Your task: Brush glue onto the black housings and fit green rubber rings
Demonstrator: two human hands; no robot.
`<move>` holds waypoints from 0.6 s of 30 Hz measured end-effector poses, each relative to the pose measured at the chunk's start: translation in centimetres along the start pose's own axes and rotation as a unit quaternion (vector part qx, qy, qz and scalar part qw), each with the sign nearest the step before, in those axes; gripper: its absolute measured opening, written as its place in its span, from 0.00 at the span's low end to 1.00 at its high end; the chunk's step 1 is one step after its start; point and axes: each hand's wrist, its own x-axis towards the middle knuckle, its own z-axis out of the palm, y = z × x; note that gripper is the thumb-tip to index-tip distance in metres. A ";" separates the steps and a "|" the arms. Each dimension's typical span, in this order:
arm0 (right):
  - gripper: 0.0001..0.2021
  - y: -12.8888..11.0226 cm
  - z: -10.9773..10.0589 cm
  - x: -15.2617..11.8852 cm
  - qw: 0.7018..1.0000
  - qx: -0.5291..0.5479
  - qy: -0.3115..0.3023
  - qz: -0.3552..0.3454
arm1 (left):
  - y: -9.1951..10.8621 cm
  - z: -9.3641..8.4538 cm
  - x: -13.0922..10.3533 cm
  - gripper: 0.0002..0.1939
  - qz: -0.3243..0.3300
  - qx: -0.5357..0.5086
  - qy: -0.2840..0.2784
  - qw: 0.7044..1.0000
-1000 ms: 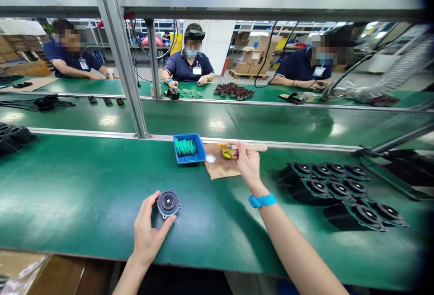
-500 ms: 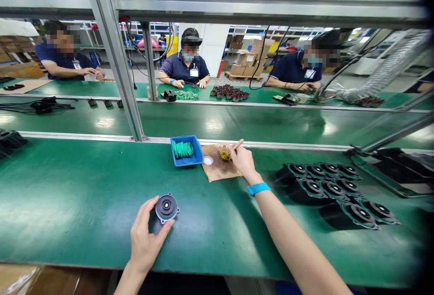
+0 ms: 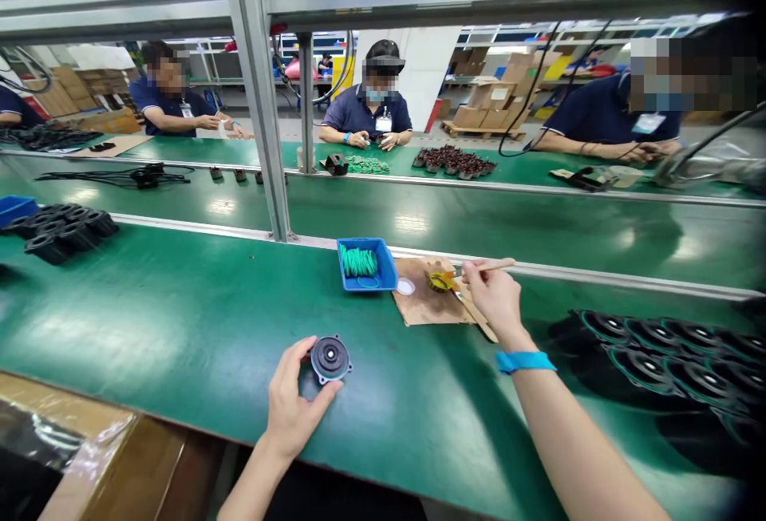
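Observation:
My left hand (image 3: pixel 296 405) grips a round black housing (image 3: pixel 331 356) by its rim, thumb and fingers on either side. The housing has a flange with small lugs and stepped rings round a light centre. In my right hand (image 3: pixel 496 297), which wears a blue wristband, is a brush (image 3: pixel 498 264) with a wooden handle. Its tip reaches a small dish of yellow paste (image 3: pixel 441 282) on a stained cardboard sheet (image 3: pixel 419 311). A second wooden-handled tool (image 3: pixel 477 317) lies partly on the cardboard, below my right hand. Beside the dish is a white round lid (image 3: pixel 405 287).
A blue bin (image 3: pixel 368 286) of green rings adjoins the cardboard. Rows of black housings (image 3: pixel 643 369) stand at right, and more black parts (image 3: pixel 72 232) at left. A metal post (image 3: pixel 257 98) rises behind the bench. Co-workers sit across, one in the middle (image 3: pixel 368 110).
The view has turned left, so things sit farther right. The brush handle has gone from slanting upward to nearly level. The second wooden-handled tool has come into sight. My left hand still holds the housing.

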 end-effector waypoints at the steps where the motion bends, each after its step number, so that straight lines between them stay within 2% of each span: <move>1: 0.21 -0.2 -0.1 -0.3 0.999 0.033 0.010 0.004 | 0.1 0.0 0.0 0.26 0.001 -0.001 0.000 1.000; 4: 0.26 -1.7 -0.4 -2.2 0.989 0.144 0.021 0.008 | 0.3 0.0 0.0 0.26 0.004 -0.004 -0.001 1.000; 6: 0.26 -3.2 -0.4 -4.6 0.979 0.204 -0.003 0.009 | 0.3 0.0 -0.1 0.26 0.005 -0.008 -0.004 1.000; 8: 0.25 -4.8 -0.2 -7.8 0.960 0.266 -0.079 0.027 | 0.2 0.1 -0.2 0.27 0.000 -0.013 -0.006 1.000; 12: 0.22 -7.3 0.7 -14.0 0.868 0.369 -0.314 0.107 | -0.1 0.3 -0.4 0.29 -0.019 -0.018 -0.008 1.000; 15: 0.22 -8.1 1.5 -16.5 0.839 0.365 -0.385 0.116 | -0.2 0.3 -0.5 0.30 -0.027 -0.018 -0.012 0.999; 18: 0.23 -8.3 2.0 -17.0 0.836 0.350 -0.409 0.108 | -0.2 0.3 -0.4 0.29 -0.022 -0.019 -0.006 1.000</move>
